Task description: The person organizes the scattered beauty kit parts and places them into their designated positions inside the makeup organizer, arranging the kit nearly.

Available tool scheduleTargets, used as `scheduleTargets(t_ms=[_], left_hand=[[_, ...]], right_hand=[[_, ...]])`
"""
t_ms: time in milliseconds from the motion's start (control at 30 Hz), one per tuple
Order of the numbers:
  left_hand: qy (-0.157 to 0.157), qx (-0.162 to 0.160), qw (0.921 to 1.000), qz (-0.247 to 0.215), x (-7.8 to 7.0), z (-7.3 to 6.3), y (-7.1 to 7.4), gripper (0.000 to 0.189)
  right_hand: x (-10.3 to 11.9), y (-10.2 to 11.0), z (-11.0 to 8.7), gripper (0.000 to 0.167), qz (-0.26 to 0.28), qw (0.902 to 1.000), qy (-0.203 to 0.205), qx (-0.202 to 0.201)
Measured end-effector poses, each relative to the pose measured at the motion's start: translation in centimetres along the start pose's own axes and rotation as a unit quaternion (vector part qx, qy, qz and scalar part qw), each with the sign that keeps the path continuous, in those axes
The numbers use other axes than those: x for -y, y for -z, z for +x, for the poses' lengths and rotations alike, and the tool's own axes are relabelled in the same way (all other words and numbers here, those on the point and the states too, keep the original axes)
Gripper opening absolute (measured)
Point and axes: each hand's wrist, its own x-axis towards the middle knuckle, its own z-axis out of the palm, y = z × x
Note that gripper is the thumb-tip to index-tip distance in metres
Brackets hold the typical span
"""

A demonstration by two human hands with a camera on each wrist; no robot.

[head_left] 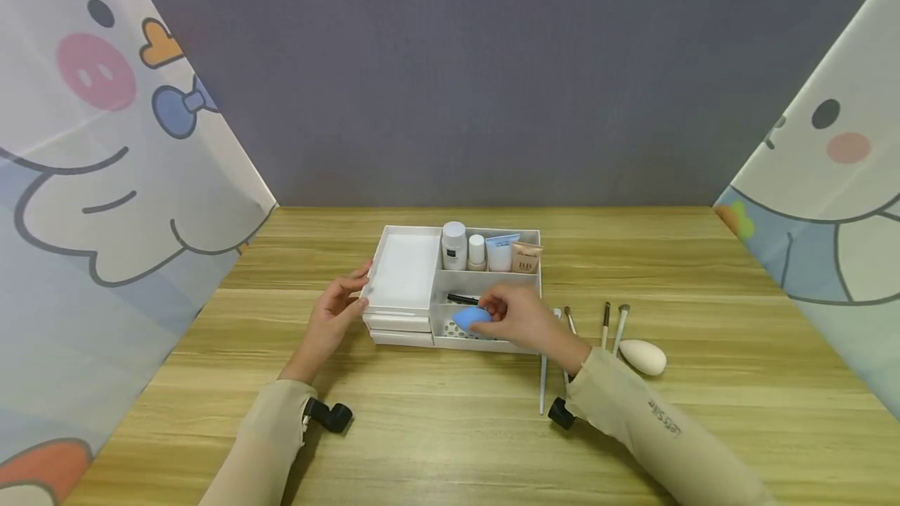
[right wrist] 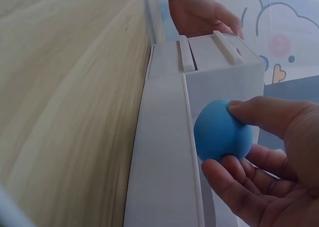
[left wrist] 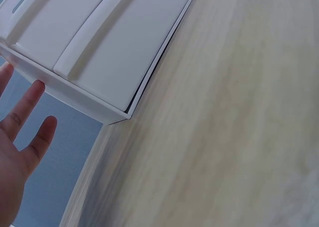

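Note:
A blue makeup sponge point(right wrist: 219, 130) is pinched between the thumb and fingers of my right hand point(head_left: 520, 317), over the front compartment of a white organizer box point(head_left: 401, 268). Its pointed end faces left in the head view. My left hand point(head_left: 333, 318) touches the box's left side with its fingertips, near the two small drawers point(head_left: 401, 330). Behind the sponge, a black pen-like stick point(head_left: 462, 299) lies in the middle compartment. The back compartment holds a white bottle point(head_left: 454, 247), a small white-capped bottle point(head_left: 476, 253), a light blue tube point(head_left: 501, 253) and a beige tube point(head_left: 526, 257).
To the right of the box, several makeup brushes point(head_left: 621, 326) lie on the wooden table point(head_left: 436, 428), some partly under my right forearm. A cream-coloured makeup sponge point(head_left: 643, 357) rests beside them. A grey panel point(head_left: 450, 76) rises behind the table, with cartoon-printed sheets on both sides.

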Motion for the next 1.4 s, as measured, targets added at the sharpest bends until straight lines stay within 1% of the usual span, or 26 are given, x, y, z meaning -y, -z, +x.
scheduleTargets(t_ms=[200, 400, 567, 900, 1067, 1200, 1400], left_hand=[[0.005, 0.000, 1.0000, 0.001, -0.2, 0.0, 0.0, 0.024], [0.007, -0.005, 1.0000, 0.001, -0.2, 0.0, 0.0, 0.024], [0.012, -0.004, 0.9999, 0.005, -0.2, 0.0, 0.0, 0.023], [0.015, -0.002, 0.9999, 0.004, -0.2, 0.0, 0.1, 0.024], [0.014, -0.001, 0.9999, 0.000, -0.1, -0.1, 0.1, 0.024], [0.013, -0.001, 0.9999, 0.001, -0.1, -0.1, 0.1, 0.024], [0.017, 0.001, 0.9998, 0.004, -0.1, -0.1, 0.1, 0.024]], right_hand=[[0.5, -0.8, 0.8, 0.023, -0.025, 0.9996, -0.002, 0.009], [0.5, -1.7, 1.4, 0.025, -0.028, 0.9995, -0.009, 0.014], [0.6, -2.1, 1.7, 0.026, -0.033, 0.9989, -0.021, 0.028], [0.8, -2.5, 1.7, 0.026, -0.074, 0.9961, -0.018, 0.044], [0.6, -2.5, 1.6, 0.022, -0.074, 0.9959, -0.006, 0.051], [0.4, -2.4, 1.6, 0.022, -0.069, 0.9964, 0.004, 0.048], [0.2, -2.3, 1.5, 0.022, -0.057, 0.9972, -0.004, 0.049]])
